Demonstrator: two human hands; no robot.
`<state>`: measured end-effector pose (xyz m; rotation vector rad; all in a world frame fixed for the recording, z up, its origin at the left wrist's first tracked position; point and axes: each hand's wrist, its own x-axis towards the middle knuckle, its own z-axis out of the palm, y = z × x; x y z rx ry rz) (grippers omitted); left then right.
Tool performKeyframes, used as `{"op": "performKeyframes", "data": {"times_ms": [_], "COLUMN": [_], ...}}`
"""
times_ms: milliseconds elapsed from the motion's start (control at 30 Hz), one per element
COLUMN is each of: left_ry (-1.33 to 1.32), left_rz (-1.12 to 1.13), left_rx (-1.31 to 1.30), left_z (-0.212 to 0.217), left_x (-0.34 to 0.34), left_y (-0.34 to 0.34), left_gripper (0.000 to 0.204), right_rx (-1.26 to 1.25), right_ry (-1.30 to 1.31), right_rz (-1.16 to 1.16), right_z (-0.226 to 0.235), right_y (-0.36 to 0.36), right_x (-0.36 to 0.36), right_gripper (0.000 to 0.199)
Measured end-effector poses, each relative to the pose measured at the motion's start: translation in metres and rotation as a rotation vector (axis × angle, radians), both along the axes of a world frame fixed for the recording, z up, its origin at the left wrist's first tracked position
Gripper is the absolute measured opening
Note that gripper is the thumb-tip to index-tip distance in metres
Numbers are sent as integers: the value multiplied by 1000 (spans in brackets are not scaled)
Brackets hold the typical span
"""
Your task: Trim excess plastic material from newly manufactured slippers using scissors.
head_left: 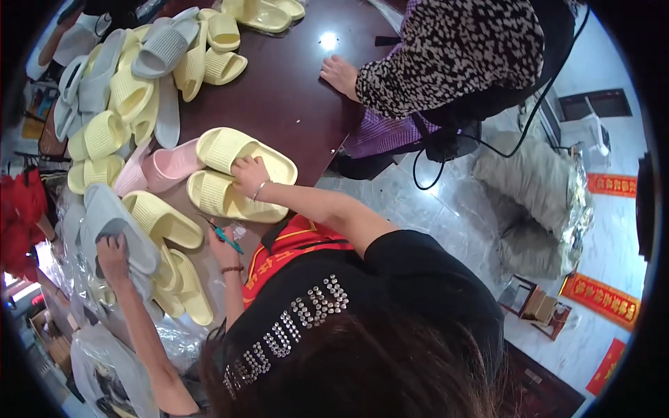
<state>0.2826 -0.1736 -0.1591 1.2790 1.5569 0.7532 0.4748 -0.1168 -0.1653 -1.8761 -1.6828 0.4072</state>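
My left hand [113, 256] comes from the lower left, fingers curled at the opening of a grey slipper [132, 233]; the hold is partly hidden. My right hand [251, 175], with a silver bangle, closes over the inner edges of two pale yellow slippers, the farther slipper [268, 159] and the nearer slipper [209, 195]. Between my arms, a third hand [221, 245] with a beaded bracelet holds teal-handled snips [228, 239]; its arm passes behind my black shirt, and whose it is I cannot tell. A pink slipper [174, 164] and a yellow slipper [164, 219] lie close by.
Yellow and grey slippers [125, 87] are heaped at the table's far left. Across the dark red table [279, 90], a person in a patterned sleeve rests a hand [340, 75]. Clear plastic bags [104, 355] sit lower left; grey sacks [529, 188] stand on the right floor.
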Motion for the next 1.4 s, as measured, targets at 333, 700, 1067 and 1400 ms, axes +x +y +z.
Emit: {"op": "performKeyframes", "data": {"times_ms": [333,700,1067,1400], "left_ry": [144,-21,404,361], "left_rz": [-69,95,-149,-450], "left_rx": [253,-22,-32,-76], "left_z": [0,0,17,-13], "left_x": [-2,-53,-58,-39], "left_y": [29,-11,-20,-18], "left_gripper": [53,49,44,41], "right_rx": [-168,-421,-349,-14], "right_ry": [125,518,616,237], "right_rz": [-88,-63,60,193], "right_z": [-6,-41,-29,-39], "right_y": [4,19,-25,11], "right_x": [-14,-50,-13,-37], "right_gripper": [20,29,35,46]}}
